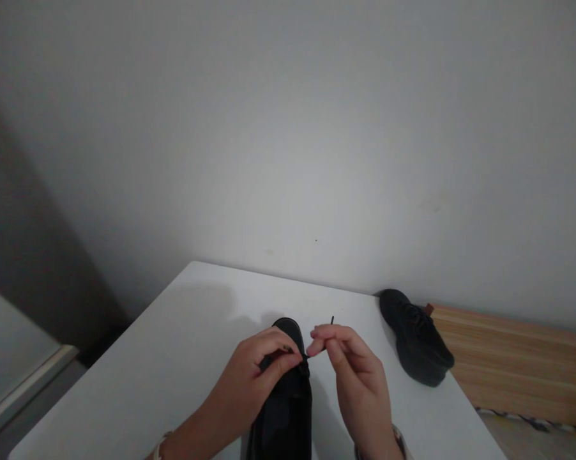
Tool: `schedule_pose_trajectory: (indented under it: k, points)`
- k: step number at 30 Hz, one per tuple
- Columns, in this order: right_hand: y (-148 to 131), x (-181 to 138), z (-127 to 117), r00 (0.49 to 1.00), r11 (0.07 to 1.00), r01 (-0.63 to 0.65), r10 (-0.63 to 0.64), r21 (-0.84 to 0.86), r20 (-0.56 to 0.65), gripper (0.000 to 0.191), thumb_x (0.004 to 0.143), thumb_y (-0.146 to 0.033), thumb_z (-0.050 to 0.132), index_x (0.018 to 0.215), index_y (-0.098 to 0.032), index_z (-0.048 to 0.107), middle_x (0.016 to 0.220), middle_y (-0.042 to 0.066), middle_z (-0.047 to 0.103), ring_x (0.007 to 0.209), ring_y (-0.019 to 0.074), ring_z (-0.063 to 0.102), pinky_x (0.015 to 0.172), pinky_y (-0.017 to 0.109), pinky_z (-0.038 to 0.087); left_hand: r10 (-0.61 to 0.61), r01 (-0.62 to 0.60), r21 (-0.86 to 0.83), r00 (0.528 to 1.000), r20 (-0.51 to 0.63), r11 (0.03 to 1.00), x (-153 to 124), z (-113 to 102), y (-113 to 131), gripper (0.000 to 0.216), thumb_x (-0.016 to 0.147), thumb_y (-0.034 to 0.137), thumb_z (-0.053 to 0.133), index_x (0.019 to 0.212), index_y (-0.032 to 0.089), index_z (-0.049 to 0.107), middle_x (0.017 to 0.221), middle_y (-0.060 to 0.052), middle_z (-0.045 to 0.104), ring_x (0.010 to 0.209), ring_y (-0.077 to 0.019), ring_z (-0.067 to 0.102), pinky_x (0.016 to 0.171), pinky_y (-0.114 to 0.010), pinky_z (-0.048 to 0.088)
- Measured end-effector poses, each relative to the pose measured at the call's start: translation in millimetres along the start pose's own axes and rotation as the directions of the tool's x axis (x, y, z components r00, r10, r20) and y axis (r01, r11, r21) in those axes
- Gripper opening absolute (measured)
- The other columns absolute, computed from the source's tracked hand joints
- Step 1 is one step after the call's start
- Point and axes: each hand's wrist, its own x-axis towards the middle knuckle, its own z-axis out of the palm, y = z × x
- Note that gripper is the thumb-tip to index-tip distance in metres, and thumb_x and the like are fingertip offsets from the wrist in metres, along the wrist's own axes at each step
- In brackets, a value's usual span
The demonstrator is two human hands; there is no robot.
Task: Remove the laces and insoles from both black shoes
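Head view: black shoe (283,415) between hands; left hand (257,370), right hand (352,370) pinching lace (331,320).

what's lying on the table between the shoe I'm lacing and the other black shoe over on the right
Nothing but bare white table lies between the near shoe and the far shoe; only the right hand, pinching the lace, reaches above it in the head view.
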Motion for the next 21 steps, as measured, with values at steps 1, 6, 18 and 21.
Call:
schedule_pose_trajectory:
  k: [1,6,18,21]
  points:
    - [4.2,-0.3,-3.5,0.999,0.996,-0.034,0.036,0.084,-0.025,0.015,0.096,-0.035,0.060,0.098,-0.024,0.071,0.072,0.000,0.064,0.077,0.0172,0.062,0.077,0.031,0.048,-0.034,0.033,-0.045,0.999,-0.011,0.998,-1.2,-1.5,-3.5,0.016,0.091,0.025,0.058,0.085,0.019,0.072,0.086,-0.003,0.071,0.084,-0.0181,0.064,0.078,-0.026,0.045]
    - [19.9,-4.1,-17.4,0.977,0.939,-0.128,0.175,0.318,-0.122,0.017,0.092,-0.037,0.065,0.096,-0.021,0.067,0.057,-0.006,0.042,0.051,0.0094,0.036,0.049,0.022,0.032,-0.140,0.106,-0.220,0.979,-0.146,0.970,-9.3,-9.6,-25.8,0.027,0.093,0.034,0.057,0.081,0.017,0.073,0.085,-0.006,0.070,0.083,-0.0192,0.065,0.078,-0.028,0.051]
    - [30.3,-17.0,-42.5,0.978,0.967,-0.186,0.199,0.173,-0.060,0.027,0.091,-0.041,0.065,0.110,-0.023,0.060,0.063,0.000,0.063,0.055,0.0117,0.045,0.054,0.024,0.035,-0.310,0.174,-0.578,0.939,-0.146,0.798,-22.0,-20.3,-52.8,0.037,0.083,0.052,0.073,0.086,0.015,0.075,0.086,-0.009,0.075,0.089,-0.0239,0.069,0.087,-0.037,0.052]
    - [35.6,-22.7,-55.9,0.979,0.980,-0.201,0.201,0.001,-0.010,0.022,0.091,-0.042,0.065,0.092,-0.021,0.068,0.067,0.003,0.066,0.065,0.0153,0.056,0.061,0.026,0.043,-0.303,0.187,-0.536,0.943,-0.136,0.823,-23.8,-26.3,-57.0,0.036,0.081,0.052,0.074,0.087,0.016,0.076,0.082,-0.007,0.075,0.085,-0.0227,0.068,0.088,-0.037,0.051]
